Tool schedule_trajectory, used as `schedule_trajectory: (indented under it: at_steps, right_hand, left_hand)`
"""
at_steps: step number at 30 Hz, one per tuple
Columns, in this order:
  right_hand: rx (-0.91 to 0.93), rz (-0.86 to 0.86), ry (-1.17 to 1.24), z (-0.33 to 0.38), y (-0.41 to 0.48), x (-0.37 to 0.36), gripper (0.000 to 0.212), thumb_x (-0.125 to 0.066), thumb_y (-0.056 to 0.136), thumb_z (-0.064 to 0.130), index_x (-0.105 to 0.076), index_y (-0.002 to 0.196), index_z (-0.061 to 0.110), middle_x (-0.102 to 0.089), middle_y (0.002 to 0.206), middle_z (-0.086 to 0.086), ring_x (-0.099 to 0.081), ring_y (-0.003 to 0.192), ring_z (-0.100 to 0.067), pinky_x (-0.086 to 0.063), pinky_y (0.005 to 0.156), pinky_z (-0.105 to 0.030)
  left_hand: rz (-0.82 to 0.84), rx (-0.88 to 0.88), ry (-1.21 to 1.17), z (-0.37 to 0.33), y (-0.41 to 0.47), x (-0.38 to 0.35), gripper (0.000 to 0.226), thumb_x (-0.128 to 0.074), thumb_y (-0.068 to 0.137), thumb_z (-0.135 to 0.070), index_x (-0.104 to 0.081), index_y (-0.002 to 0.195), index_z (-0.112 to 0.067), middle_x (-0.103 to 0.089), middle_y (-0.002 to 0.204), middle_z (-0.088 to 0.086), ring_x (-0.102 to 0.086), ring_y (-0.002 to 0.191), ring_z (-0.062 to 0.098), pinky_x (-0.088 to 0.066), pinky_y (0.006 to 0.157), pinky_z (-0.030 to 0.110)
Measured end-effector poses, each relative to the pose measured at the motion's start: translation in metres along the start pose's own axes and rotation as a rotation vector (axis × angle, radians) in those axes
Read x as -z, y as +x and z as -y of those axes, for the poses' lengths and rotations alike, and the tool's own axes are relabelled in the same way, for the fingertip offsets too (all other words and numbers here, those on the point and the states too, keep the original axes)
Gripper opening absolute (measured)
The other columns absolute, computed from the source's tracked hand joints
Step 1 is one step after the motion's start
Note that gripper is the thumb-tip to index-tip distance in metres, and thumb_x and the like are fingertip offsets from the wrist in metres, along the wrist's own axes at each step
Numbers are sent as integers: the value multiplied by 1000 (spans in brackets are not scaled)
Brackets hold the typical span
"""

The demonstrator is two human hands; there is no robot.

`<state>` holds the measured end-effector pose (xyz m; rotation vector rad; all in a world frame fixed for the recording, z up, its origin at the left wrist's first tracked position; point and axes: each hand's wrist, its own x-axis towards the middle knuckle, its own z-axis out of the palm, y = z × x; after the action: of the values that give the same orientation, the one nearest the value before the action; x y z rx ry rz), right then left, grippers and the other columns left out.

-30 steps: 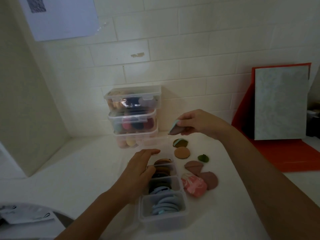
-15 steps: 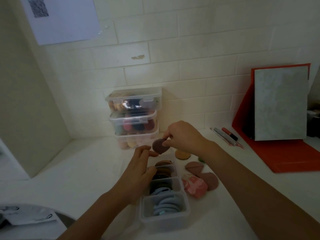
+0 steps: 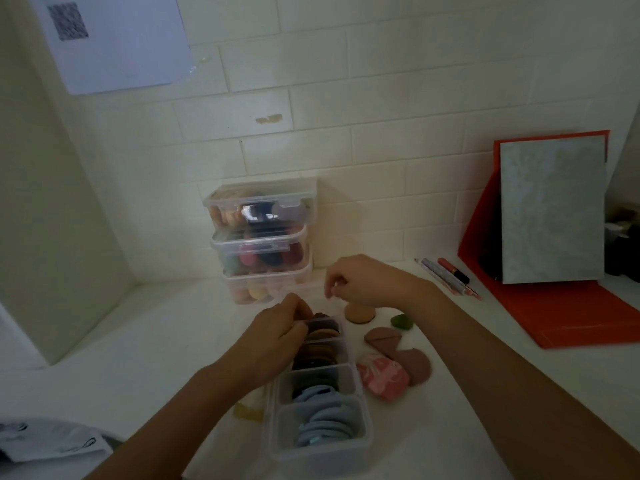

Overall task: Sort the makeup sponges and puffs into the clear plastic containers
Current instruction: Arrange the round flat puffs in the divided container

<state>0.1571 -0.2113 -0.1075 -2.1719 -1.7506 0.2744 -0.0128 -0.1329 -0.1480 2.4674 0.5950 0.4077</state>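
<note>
A clear divided container point(image 3: 366, 422) lies open on the white counter, with blue puffs point(image 3: 325, 427) in its near section and brown puffs point(image 3: 316, 355) further back. My left hand point(image 3: 273, 332) is at the far section, its fingers curled round a dark brown puff point(image 3: 320, 316) that stands in there. My right hand point(image 3: 360, 285) hovers just beyond, fingers loosely curled and holding nothing. Loose to the right lie a tan round puff point(image 3: 360, 314), a green sponge point(image 3: 401, 321), two mauve puffs point(image 3: 382, 341) and a pink marbled puff point(image 3: 382, 380).
Three closed clear containers point(image 3: 263, 237) of sponges are stacked against the tiled wall. Pens point(image 3: 446, 277) lie at the back right beside a red folder point(image 3: 568, 313) holding a grey board. A yellowish piece point(image 3: 247, 412) sits left of the open container.
My right hand brought the dark brown puff from the right over to my left hand and let it go. My left hand now has it at the container's far section.
</note>
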Motion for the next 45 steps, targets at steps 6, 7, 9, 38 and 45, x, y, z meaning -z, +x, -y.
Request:
schedule_trajectory:
  at_steps: [6,7,9,38,45]
  right_hand:
    - [-376,14,-200,-36,7,-6,23,-60,89,27,-57,81,6,-58,85,-6,-56,75,-20,-41,59,-25]
    - [-420,60,-201,-39,8,-10,30,-61,88,35,-55,83,6,-55,85,-5,-53,75,-19,-41,59,-25]
    - [-469,100,-178,-41,8,-19,46,-60,86,47,-55,103,5,-55,96,-7,-51,83,-20,-43,68,-27]
    - [120,-127,-32,7,2,-4,18,-66,86,29,-74,100,21,-57,77,17,-48,65,5,-34,57,-8]
    - [74,-43,-73,7,3,-9,21,-63,88,25,-75,101,14,-72,90,0,-55,69,-5,-37,57,-11]
  left_hand:
    - [10,-53,28,5,4,-7,22,-35,99,-25,-50,106,-39,-52,94,-24,-52,93,0,-37,77,10]
    - [22,-52,35,5,5,-7,22,-36,98,-24,-50,105,-39,-51,92,-26,-51,94,0,-38,79,10]
    - [34,-58,42,6,6,-7,23,-37,97,-23,-51,106,-39,-52,95,-24,-51,96,2,-39,83,13]
    - [-91,-71,-42,5,2,-9,16,-49,89,-17,-51,101,-27,-53,104,-9,-52,93,2,-39,75,10]
    - [-98,-72,-4,7,2,-10,13,-48,92,-19,-50,101,-28,-44,113,-11,-46,100,3,-35,76,6]
